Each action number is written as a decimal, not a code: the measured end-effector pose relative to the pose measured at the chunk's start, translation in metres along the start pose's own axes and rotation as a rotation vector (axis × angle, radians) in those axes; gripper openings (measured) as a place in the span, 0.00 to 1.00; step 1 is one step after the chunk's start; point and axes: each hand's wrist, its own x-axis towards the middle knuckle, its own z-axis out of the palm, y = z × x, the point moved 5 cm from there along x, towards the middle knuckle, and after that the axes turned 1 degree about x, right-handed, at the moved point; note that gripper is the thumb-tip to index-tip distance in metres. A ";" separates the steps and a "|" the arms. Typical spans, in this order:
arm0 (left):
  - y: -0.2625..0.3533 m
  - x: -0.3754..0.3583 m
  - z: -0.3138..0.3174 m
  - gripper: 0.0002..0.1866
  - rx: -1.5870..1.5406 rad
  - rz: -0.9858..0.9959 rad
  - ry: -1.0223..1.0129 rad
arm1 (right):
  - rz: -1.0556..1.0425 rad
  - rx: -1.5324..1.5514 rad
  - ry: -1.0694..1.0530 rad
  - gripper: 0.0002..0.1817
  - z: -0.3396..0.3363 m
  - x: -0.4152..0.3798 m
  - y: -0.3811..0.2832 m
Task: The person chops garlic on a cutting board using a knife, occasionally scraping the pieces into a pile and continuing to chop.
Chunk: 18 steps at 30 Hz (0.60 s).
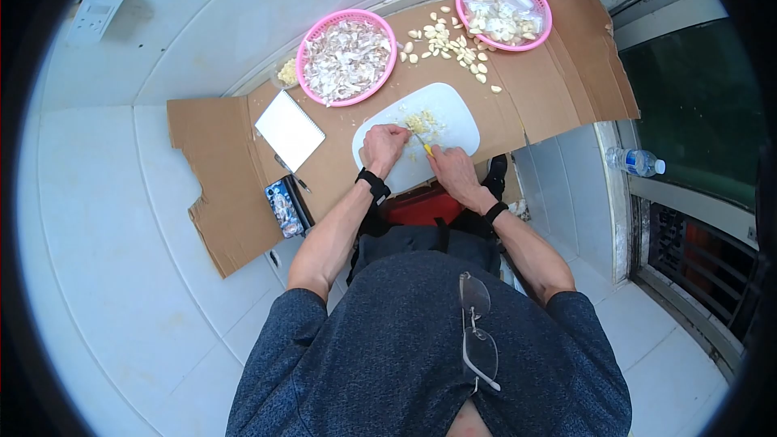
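Note:
A white cutting board (455, 107) lies on the cardboard in front of me, with a small heap of chopped garlic (421, 122) near its middle. My right hand (456, 171) is closed around a small knife with a yellow handle (428, 149); its blade points up and left toward the garlic. My left hand (384, 149) rests over the board's left part, fingers bent and drawn together beside the blade tip. What those fingers pinch, if anything, is too small to make out. Beyond the board, many peeled garlic cloves (441, 42) are scattered on the cardboard.
A pink basket (394, 55) holds garlic skins; another pink basket (544, 26) holds bags and cloves. Left of the board are a small container of minced garlic (287, 73), a notepad (290, 131), a pen (293, 174) and a phone (283, 206). A water bottle (635, 162) lies far right.

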 end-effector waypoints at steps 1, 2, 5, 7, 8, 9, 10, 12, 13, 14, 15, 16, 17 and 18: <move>0.000 0.000 0.000 0.11 -0.005 0.001 0.001 | -0.003 0.005 -0.001 0.11 0.000 0.000 0.000; 0.000 0.000 0.000 0.11 -0.010 0.002 0.002 | -0.005 0.010 -0.003 0.11 0.001 0.000 0.001; 0.001 0.000 0.001 0.11 -0.010 0.008 0.007 | -0.007 0.028 -0.013 0.11 0.006 0.001 0.004; 0.001 0.001 0.001 0.11 -0.002 0.010 0.001 | -0.001 0.024 -0.016 0.11 0.007 0.002 0.005; 0.000 0.001 0.001 0.12 0.007 0.009 -0.003 | 0.003 0.020 -0.020 0.11 0.008 0.003 0.005; 0.000 0.001 0.001 0.12 0.007 0.009 -0.003 | 0.003 0.020 -0.020 0.11 0.011 0.004 0.006; 0.000 0.001 0.001 0.12 -0.005 0.019 -0.003 | 0.005 0.018 -0.030 0.11 0.014 0.005 0.007; 0.002 0.001 0.001 0.12 -0.016 0.033 -0.005 | 0.010 0.015 -0.035 0.11 0.016 0.008 0.010; 0.003 0.001 0.001 0.12 -0.018 0.028 0.000 | 0.004 0.013 -0.028 0.11 0.017 0.011 0.010; 0.004 0.000 0.000 0.11 -0.019 0.022 0.004 | -0.001 0.011 -0.021 0.11 0.019 0.012 0.009; 0.001 0.001 0.002 0.11 -0.018 0.025 0.003 | 0.001 0.011 -0.019 0.11 0.019 0.013 0.008; -0.001 0.002 0.003 0.11 -0.022 0.024 0.011 | 0.005 0.009 -0.025 0.11 0.020 0.015 0.007; -0.002 0.004 0.004 0.12 -0.028 0.024 0.019 | 0.007 0.006 -0.032 0.11 0.019 0.016 0.007; -0.002 0.003 0.004 0.12 -0.027 0.026 0.019 | 0.008 0.006 -0.030 0.11 0.020 0.015 0.009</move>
